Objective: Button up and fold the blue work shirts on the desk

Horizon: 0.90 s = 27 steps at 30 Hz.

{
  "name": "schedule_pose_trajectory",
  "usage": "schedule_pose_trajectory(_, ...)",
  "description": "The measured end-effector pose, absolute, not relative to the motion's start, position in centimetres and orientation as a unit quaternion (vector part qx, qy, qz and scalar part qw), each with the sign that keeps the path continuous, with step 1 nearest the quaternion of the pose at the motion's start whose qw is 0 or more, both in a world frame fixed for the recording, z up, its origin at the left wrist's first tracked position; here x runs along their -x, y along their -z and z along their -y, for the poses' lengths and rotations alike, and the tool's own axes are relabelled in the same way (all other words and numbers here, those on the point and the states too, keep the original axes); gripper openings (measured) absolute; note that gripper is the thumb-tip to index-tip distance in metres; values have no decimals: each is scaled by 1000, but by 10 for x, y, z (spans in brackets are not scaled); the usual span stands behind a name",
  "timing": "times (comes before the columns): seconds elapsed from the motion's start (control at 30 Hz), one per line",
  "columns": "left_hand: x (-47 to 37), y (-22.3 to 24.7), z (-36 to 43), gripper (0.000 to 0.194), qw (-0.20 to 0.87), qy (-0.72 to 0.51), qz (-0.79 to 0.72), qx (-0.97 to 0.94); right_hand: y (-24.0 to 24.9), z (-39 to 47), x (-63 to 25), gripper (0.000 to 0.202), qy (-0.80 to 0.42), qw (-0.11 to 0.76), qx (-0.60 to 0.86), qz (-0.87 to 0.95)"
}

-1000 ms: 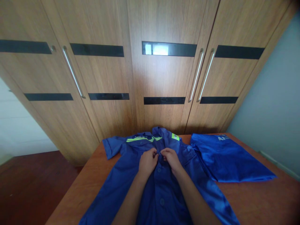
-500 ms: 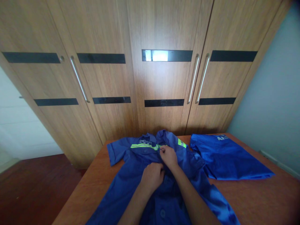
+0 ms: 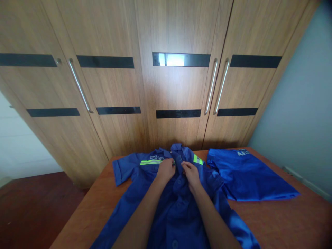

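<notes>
A dark blue work shirt (image 3: 135, 204) lies face up on the wooden table, collar toward the wardrobe. Lime reflective strips cross its chest, and buttons run down its front. On the left edge of the front opening, my left hand (image 3: 166, 170) is closed, pinching the shirt cloth near the chest strip. Just to the right, my right hand (image 3: 191, 173) pinches the button band of the same shirt, thumb and fingers together. A small gap separates the two hands. Both sets of fingertips partly hide the cloth between them.
A folded bright blue garment (image 3: 249, 180) with white lettering lies to the right of the shirt. Behind the table (image 3: 85, 214) stands a wooden wardrobe (image 3: 178, 90) with metal handles. A pale wall (image 3: 298, 103) borders the right side; dark red floor (image 3: 38, 204) shows at left.
My left hand has moved up the shirt front to the chest strip. My right hand has shifted slightly right, and the button band now shows between the hands. The view has shifted slightly.
</notes>
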State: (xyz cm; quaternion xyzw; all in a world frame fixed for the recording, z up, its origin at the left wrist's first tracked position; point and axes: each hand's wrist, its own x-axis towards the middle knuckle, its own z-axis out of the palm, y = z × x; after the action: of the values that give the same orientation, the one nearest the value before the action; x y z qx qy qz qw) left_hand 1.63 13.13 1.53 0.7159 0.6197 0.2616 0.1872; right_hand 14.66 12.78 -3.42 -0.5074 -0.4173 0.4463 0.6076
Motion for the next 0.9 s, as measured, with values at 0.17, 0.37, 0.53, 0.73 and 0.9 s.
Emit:
schedule_pose_trajectory(0.17, -27, 5, -150, 29, 223, -270, -623, -700, 35, -130, -152, 34, -494, 637, 474, 355)
schedule_pose_trajectory(0.37, -15, 3, -159, 21, 259, -374, -615, -644, 32, -131, -155, 33, -537, 666, 426, 295)
schedule_pose_trajectory(0.53, -2, -22, -162, 11, 287, -506, -577, -573, 29, -130, -156, 30, -558, 676, 397, 273)
schedule_pose_trajectory(0.73, -6, -44, -142, 21, 362, -571, -507, -535, 14, -125, -152, 29, -585, 668, 360, 286)
schedule_pose_trajectory(0.9, -14, -32, -123, 23, 400, -585, -485, -512, 2, -119, -147, 26, -596, 655, 339, 317)
